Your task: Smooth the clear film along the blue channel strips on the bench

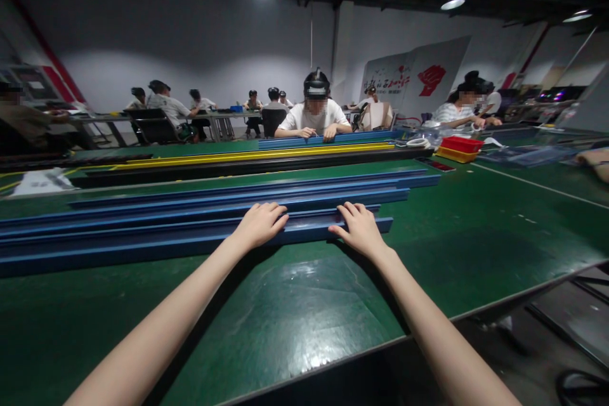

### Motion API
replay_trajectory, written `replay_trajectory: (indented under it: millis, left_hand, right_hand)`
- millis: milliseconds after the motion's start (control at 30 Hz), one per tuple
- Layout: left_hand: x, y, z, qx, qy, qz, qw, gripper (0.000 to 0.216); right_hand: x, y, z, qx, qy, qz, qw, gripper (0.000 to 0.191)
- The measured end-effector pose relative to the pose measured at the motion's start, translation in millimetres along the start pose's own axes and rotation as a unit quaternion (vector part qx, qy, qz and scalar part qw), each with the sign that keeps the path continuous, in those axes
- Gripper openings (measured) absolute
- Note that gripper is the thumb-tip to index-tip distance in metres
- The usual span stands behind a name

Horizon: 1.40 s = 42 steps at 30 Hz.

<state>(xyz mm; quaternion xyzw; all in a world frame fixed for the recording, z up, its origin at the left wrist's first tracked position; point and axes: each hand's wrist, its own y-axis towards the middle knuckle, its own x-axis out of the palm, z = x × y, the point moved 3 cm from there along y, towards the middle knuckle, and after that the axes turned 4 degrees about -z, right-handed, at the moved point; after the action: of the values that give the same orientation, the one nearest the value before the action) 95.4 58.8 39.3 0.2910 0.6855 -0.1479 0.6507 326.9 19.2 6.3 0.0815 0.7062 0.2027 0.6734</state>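
A long blue channel strip [143, 248] with raised edges lies along the green table [304, 311] in front of me. My left hand [259, 226] is over it near the middle of the view, fingers bent across the strip and thumb pointing right. Close to the strip's right end, my right hand [360, 228] wraps over it, thumb at the near edge and fingers toward the far edge. The undersides of both hands are hidden. Just beyond lie a second blue strip [390, 195] and a third one [425, 181], roughly parallel.
Farther back are a yellow strip [328, 151] and black strips [228, 168]. A phone [435, 165] lies near a red tray [460, 144] at right. Across the table sits a co-worker [314, 115] with both hands on other blue strips. White sheeting [42, 183] is at left.
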Motion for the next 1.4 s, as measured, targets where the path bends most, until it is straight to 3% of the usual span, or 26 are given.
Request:
replay_trajectory:
  millis: [100,267,533,733,933,1133,1300,1400]
  left_hand:
    - [0,15,26,0.017,-0.006,0.013,1.0,0.038]
    - [10,32,49,-0.021,-0.012,0.016,1.0,0.037]
    - [17,27,33,-0.058,0.011,0.006,0.998,0.035]
    - [18,26,29,-0.064,0.005,0.004,0.998,0.033]
    - [19,27,31,-0.07,-0.001,0.004,0.998,0.032]
    - [18,27,32,-0.075,-0.004,0.004,0.997,0.032]
    - [16,29,35,-0.086,-0.024,-0.014,0.996,0.031]
    - [12,32,47,-0.06,-0.038,0.033,0.997,0.028]
  right_hand:
    - [-2,3,-12,-0.002,-0.01,-0.014,1.0,0.056]
    - [-4,9,-31,-0.011,-0.023,-0.016,1.0,0.058]
    - [-4,14,-58,-0.014,-0.016,-0.003,1.0,0.061]
    - [-5,16,-62,-0.009,-0.017,-0.008,1.0,0.066]
    - [-6,22,-50,-0.05,-0.011,-0.03,0.998,0.063]
    - [-13,19,-18,-0.15,0.042,-0.069,0.985,0.048]
    - [-22,10,18,-0.122,0.063,-0.056,0.989,0.036]
    - [-24,7,31,-0.099,0.075,-0.054,0.991,0.033]
